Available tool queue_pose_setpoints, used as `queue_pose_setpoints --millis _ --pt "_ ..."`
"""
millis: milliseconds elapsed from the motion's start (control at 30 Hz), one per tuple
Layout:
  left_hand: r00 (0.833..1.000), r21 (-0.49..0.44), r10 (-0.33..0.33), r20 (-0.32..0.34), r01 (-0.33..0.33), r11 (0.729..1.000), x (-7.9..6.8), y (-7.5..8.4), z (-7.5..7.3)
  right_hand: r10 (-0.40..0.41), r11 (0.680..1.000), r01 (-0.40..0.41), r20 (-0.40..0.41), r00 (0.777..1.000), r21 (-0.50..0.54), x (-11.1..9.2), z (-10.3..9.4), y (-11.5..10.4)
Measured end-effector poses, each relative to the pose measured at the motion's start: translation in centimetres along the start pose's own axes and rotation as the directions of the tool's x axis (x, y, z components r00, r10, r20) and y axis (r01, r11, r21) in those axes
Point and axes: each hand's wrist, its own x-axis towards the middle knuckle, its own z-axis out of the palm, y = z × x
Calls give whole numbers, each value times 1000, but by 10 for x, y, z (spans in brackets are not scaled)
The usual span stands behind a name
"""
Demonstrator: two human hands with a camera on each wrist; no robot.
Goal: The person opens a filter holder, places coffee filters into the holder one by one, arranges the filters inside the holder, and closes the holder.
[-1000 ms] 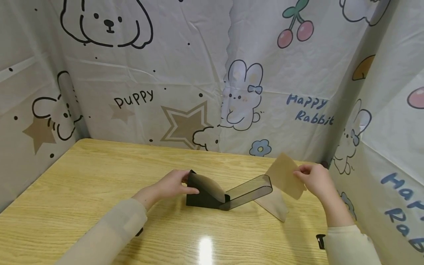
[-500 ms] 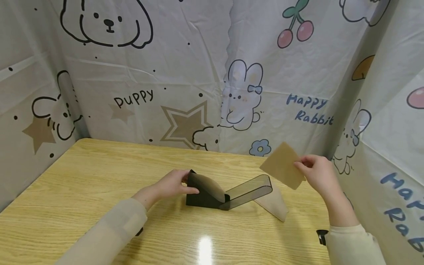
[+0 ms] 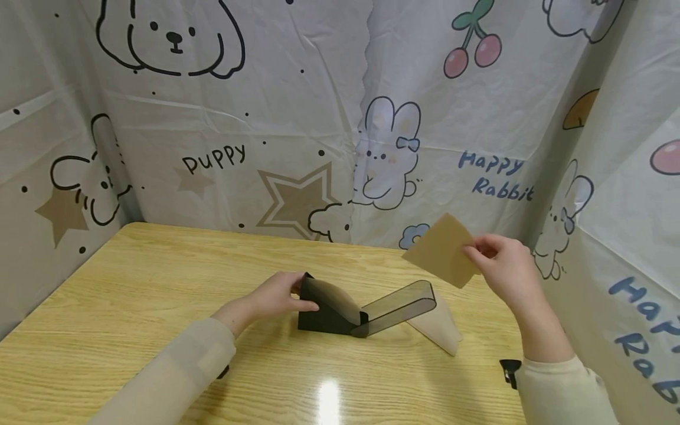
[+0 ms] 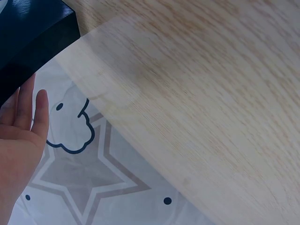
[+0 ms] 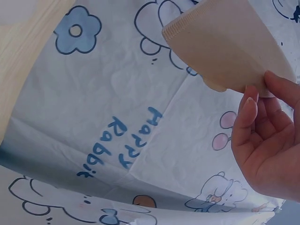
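My left hand [image 3: 276,293] grips the black coffee filter holder [image 3: 325,314] by its tall back end, thumb on the near side. The holder stands on the table, with a pale filter edge showing inside. Its see-through smoky lid [image 3: 397,308] is swung open to the right. In the left wrist view, the fingers [image 4: 41,112] lie against the dark box [image 4: 42,40]. My right hand [image 3: 504,271] pinches a tan paper coffee filter [image 3: 442,251] by its edge, above and right of the lid. A crimped seam shows on the filter [image 5: 220,44] in the right wrist view.
More filter paper [image 3: 440,330] lies on the wooden table [image 3: 212,260] behind and right of the lid. A small black object [image 3: 510,370] shows beside the right sleeve. Printed curtains [image 3: 297,106] hang along the back and both sides.
My right hand has lifted the coffee filter up and moved it slightly left, away from the filter paper on the table. The left hand and the holder stay put.
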Motion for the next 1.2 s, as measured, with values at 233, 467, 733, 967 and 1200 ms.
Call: queue_pose_setpoints --millis 233,467,733,967,1200 --pt "1000 -11 4 5 -4 1000 -1 -1 0 -35 999 35 9 999 35 0 6 -17" --pt "1000 -15 13 8 -13 1000 0 -4 0 -82 995 82 6 997 52 0 17 -28" --pt "1000 -6 -11 4 11 1000 0 -3 1 -140 987 138 25 990 78 0 30 -42" --pt "1000 -7 -15 1 15 1000 0 -2 2 -155 983 149 46 987 106 0 44 -52" --pt "1000 -8 -8 0 8 1000 1 -3 2 -147 985 137 107 983 102 2 60 -57"
